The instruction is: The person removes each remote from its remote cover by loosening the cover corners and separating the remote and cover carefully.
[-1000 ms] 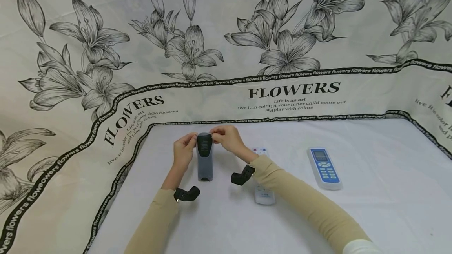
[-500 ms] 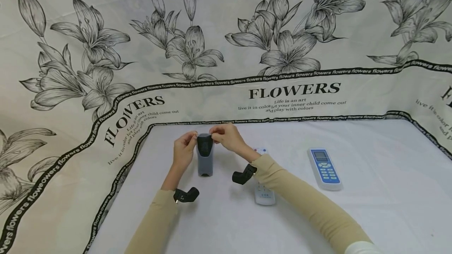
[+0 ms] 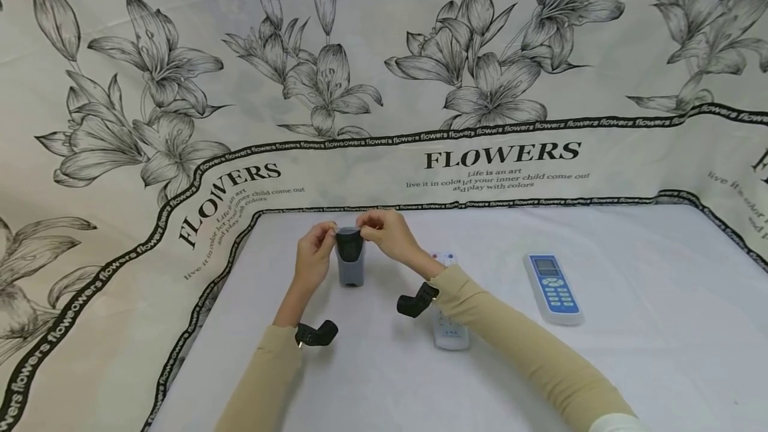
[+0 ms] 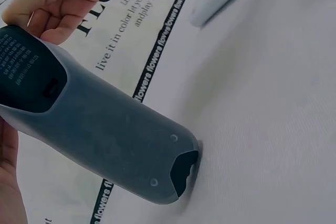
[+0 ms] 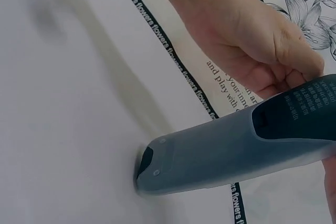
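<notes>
A dark remote control [image 3: 349,249], printed with small text on its back, sits in a translucent silicone sleeve [image 4: 115,129]. My left hand [image 3: 313,252] pinches one side of its top end, and my right hand [image 3: 390,235] pinches the other. The left wrist view shows my right hand's curled fingers [image 4: 65,3] at the sleeve's upper rim. From the right wrist, my left hand [image 5: 252,45] appears at the opposite edge. The sleeve's lower end, with a small cutout, points down close over the white tablecloth [image 3: 384,365]. The remote's front faces away, hidden.
A white remote [image 3: 451,335] lies right of centre, partly hidden under my right forearm. Farther right lies a blue-and-white remote [image 3: 553,289] with a small screen. A flower-printed cloth [image 3: 336,172] rises behind the table.
The lower end of the sleeved remote has swung away from me, so it looks shorter and stands steeper. Both hands keep their pinch at the top and have barely moved.
</notes>
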### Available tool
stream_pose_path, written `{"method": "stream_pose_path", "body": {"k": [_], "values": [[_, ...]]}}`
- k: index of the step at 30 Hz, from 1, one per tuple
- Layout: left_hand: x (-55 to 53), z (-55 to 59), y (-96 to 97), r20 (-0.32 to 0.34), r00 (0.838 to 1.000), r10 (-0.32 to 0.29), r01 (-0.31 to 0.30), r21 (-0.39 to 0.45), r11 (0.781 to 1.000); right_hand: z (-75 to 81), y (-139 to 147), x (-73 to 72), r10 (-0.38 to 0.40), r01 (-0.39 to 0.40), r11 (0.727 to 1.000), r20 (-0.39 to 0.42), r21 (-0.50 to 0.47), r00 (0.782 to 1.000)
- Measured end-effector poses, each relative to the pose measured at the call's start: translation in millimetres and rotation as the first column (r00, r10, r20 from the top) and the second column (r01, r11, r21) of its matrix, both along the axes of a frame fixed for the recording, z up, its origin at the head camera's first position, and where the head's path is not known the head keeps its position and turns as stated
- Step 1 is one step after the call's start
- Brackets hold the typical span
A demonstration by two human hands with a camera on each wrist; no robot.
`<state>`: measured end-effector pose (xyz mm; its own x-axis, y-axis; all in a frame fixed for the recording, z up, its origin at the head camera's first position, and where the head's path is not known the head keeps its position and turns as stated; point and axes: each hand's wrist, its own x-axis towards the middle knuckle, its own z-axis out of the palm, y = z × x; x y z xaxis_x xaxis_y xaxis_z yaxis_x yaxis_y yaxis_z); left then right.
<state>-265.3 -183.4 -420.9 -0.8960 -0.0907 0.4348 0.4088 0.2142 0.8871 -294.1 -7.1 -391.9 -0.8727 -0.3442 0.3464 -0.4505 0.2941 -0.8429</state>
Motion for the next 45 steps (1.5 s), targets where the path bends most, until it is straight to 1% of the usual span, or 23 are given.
{"method": "stream_pose_path", "body": {"k": [1,4,10,13,18,20,22,25,28,32,35,40,42,45], "values": [[0.9,0.3,0.0,-0.004,1.0,-0.001,0.0,-0.013,1.0,0.2,0.3,0.6,-0.002,0.002,1.0,0.001,-0.001,1.0],[2.3,3.4,-1.1,0.021,1.0,-0.002,0.002,-0.032,0.999,2.5,-0.3,2.3,0.001,-0.001,1.0,0.004,0.006,1.0],[1.7,7.8,-5.1,0.06,0.997,-0.046,0.045,0.016,0.999,8.2,-3.7,4.3,0.022,-0.023,0.999,0.018,0.039,1.0],[0.7,6.3,-7.3,0.072,0.996,-0.056,0.055,0.017,0.998,10.1,-4.9,4.8,0.027,-0.029,0.998,0.033,0.062,0.999],[-2.4,0.7,-12.3,0.069,0.996,-0.061,0.06,0.013,0.998,12.8,-9.1,4.4,0.041,-0.046,0.994,0.059,0.099,0.997],[-2.8,-2.2,-14.5,0.081,0.995,-0.066,0.064,0.022,0.998,11.9,-11.2,4.4,0.04,-0.05,0.993,0.09,0.105,0.995],[-1.7,-5.2,-16.3,0.111,0.991,-0.07,0.066,0.039,0.997,9.2,-12.9,5.3,0.043,-0.057,0.992,0.132,0.108,0.99],[1.2,-8.3,-17.4,0.147,0.986,-0.076,0.068,0.057,0.996,2.2,-15.0,6.7,0.038,-0.055,0.995,0.19,0.087,0.981],[3.0,-9.2,-17.7,0.151,0.986,-0.068,0.061,0.051,0.997,-2.6,-16.2,7.8,0.033,-0.043,0.998,0.211,0.041,0.977],[2.3,-9.7,-18.5,0.173,0.984,-0.051,0.042,0.057,0.998,-4.0,-16.1,7.4,0.043,-0.04,0.999,0.237,-0.018,0.971],[1.6,-10.4,-19.5,0.209,0.976,-0.061,0.041,0.101,0.994,-3.4,-14.8,7.0,0.061,-0.049,0.998,0.284,-0.048,0.957],[2.4,-10.8,-20.9,0.244,0.963,-0.111,0.075,0.153,0.985,-4.4,-12.4,5.5,0.06,-0.027,0.995,0.357,-0.098,0.932],[4.2,-11.5,-22.1,0.256,0.954,-0.154,0.109,0.181,0.977,-5.5,-11.6,5.1,0.052,-0.011,0.994,0.384,-0.108,0.922],[8.3,-13.5,-25.1,0.252,0.94,-0.231,0.184,0.197,0.963,-6.2,-10.6,5.9,0.047,0.005,0.993,0.429,-0.119,0.902]]}}
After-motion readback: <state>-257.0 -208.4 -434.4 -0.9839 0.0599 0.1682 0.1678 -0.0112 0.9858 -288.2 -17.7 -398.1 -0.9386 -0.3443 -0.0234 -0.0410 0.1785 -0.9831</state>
